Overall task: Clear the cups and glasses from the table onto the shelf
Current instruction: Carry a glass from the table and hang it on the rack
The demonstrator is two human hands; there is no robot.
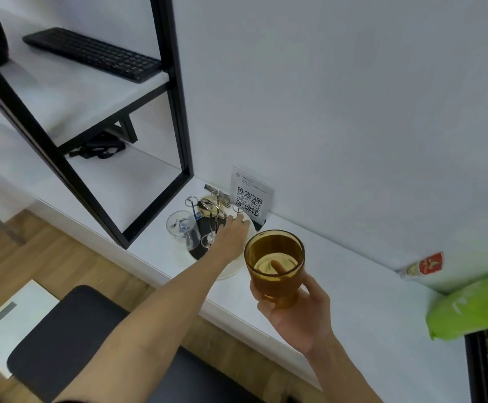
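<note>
My right hand (298,312) holds an amber footed glass (274,263) upright by its base, above the front of the white table (338,286). My left hand (231,232) reaches forward over a round white tray (231,270) that carries a wire cup rack (212,216); its fingers rest near the rack's far posts, and whether they grip anything is hidden. A clear glass (182,229) hangs upside down on the left side of the rack. The black-framed shelf unit (138,170) with white boards stands just left of the tray.
A QR code sign (251,196) leans on the wall behind the rack. A black keyboard (91,53) lies on an upper shelf board and a black cable bundle (100,148) on a lower one. A green bag (472,303) and a small red packet (423,266) sit far right. A dark stool (62,341) stands below.
</note>
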